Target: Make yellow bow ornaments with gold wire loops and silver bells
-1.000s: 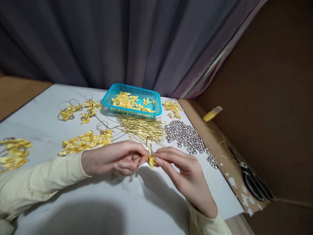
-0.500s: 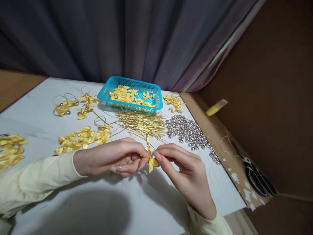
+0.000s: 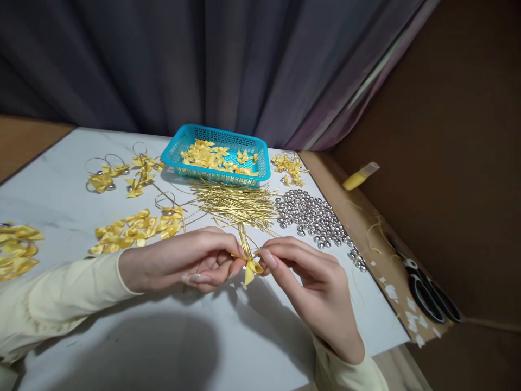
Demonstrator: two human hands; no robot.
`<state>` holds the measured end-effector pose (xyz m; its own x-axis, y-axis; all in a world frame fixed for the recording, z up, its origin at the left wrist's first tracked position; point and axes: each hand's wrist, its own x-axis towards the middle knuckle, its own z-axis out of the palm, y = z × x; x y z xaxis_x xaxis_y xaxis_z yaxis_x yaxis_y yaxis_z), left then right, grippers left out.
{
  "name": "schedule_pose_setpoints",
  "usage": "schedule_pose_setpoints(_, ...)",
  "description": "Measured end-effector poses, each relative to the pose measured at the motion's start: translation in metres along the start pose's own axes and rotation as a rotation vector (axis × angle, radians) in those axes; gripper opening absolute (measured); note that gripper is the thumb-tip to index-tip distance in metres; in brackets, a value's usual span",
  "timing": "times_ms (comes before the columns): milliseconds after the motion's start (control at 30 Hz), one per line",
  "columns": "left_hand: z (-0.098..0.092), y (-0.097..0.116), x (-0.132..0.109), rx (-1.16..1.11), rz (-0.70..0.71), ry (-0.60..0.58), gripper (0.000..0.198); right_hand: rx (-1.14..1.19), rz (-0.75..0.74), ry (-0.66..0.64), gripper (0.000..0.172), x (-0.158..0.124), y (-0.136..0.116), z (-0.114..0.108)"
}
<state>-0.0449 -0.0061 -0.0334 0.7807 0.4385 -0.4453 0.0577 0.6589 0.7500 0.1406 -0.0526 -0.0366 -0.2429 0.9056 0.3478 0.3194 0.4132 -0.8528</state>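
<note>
Between my two hands, above the white tabletop sheet, is a yellow ribbon bow (image 3: 251,270) with gold cord (image 3: 244,239) rising from it. My left hand (image 3: 203,260) is closed, its thumb and forefinger pinching the bow's left side. My right hand (image 3: 311,285) pinches at the bow's right side, fingertips close to the cord. Just beyond the hands lies a loose heap of gold cords (image 3: 236,203). A pile of small silver bells (image 3: 309,214) is spread to the right of the cords.
A blue basket (image 3: 266,174) holding yellow bows stands at the back. More yellow bows (image 3: 134,228) lie at left, some with cord loops. Black-handled scissors (image 3: 427,290), paper scraps (image 3: 412,320) and a yellow tube with a clear cap (image 3: 360,176) are at right.
Both hands keep their pinch on the bow. The gold cord above it now shows as a wider, more open loop, and the right fingers have shifted slightly.
</note>
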Motion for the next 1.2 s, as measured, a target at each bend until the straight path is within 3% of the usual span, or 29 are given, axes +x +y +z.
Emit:
schedule_pose_setpoints(167,-0.002,-0.004,0.004,0.205,0.093,0.044,0.036,0.018,0.055,0.059,0.014,0.001,0.003,-0.002)
schedule_pose_setpoints(300,-0.014,-0.025,0.01,0.473,0.313,0.279,0.034,0.134,0.183,0.081,0.016,0.009,0.016,-0.004)
schedule_pose_setpoints(433,-0.03,-0.048,0.015,0.632,0.358,0.357,0.043,0.126,0.332,-0.043,0.02,0.023,0.032,-0.003)
schedule_pose_setpoints(533,-0.036,-0.056,0.017,0.695,0.398,0.327,0.04,0.127,0.356,-0.196,0.019,0.029,0.044,0.005)
schedule_pose_setpoints(667,-0.037,-0.059,0.021,0.69,0.421,0.291,0.038,0.203,0.303,-0.226,0.017,0.026,0.055,0.017)
schedule_pose_setpoints(800,-0.035,-0.058,0.022,0.616,0.341,0.298,0.035,0.213,0.313,-0.202,0.013,0.02,0.06,0.02)
schedule_pose_setpoints(867,-0.036,-0.058,0.022,0.517,0.312,0.33,0.029,0.208,0.315,-0.168,0.013,0.019,0.061,0.021)
schedule_pose_setpoints(1000,-0.042,-0.061,0.024,0.313,0.385,0.408,0.026,0.159,0.262,-0.041,0.012,0.017,0.063,0.023)
schedule_pose_setpoints(1200,-0.043,-0.06,0.023,0.406,0.402,0.551,0.033,0.071,0.164,0.066,0.01,0.014,0.061,0.029)
